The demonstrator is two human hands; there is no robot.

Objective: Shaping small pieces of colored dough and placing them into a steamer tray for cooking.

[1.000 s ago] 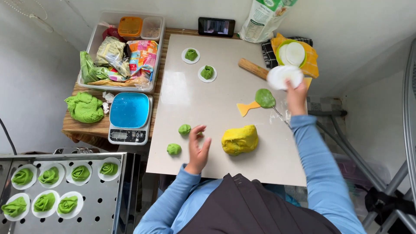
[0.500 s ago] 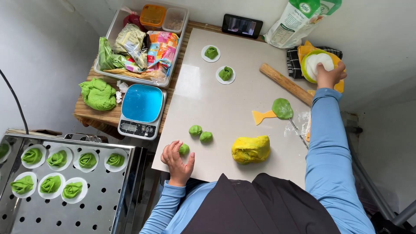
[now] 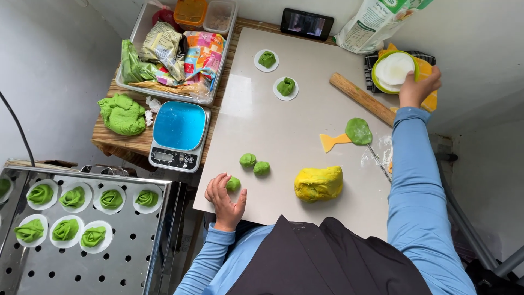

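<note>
My left hand (image 3: 224, 198) rests at the near left edge of the pale work board (image 3: 273, 125), fingers curled beside a small green dough ball (image 3: 233, 183). Two more green dough balls (image 3: 254, 164) lie just beyond it. My right hand (image 3: 417, 87) reaches to the far right and touches the green-rimmed bowl (image 3: 394, 70) of white paper rounds. A yellow filling lump (image 3: 319, 183) sits in front of me. A flattened green dough disc (image 3: 358, 131) lies on a yellow scraper (image 3: 331, 141). Two folded green dumplings (image 3: 285, 86) on white papers sit farther back.
A wooden rolling pin (image 3: 361, 98) lies diagonally near the bowl. A blue-topped scale (image 3: 179, 134) and a green dough mass (image 3: 122, 113) sit left of the board, behind them a tray of packets (image 3: 174, 49). A perforated steel tray (image 3: 82, 213) holds several dumplings.
My right hand has settled on the bowl's right rim. My left hand drew back a little from the small green ball near the board's edge. The view shifted slightly.
</note>
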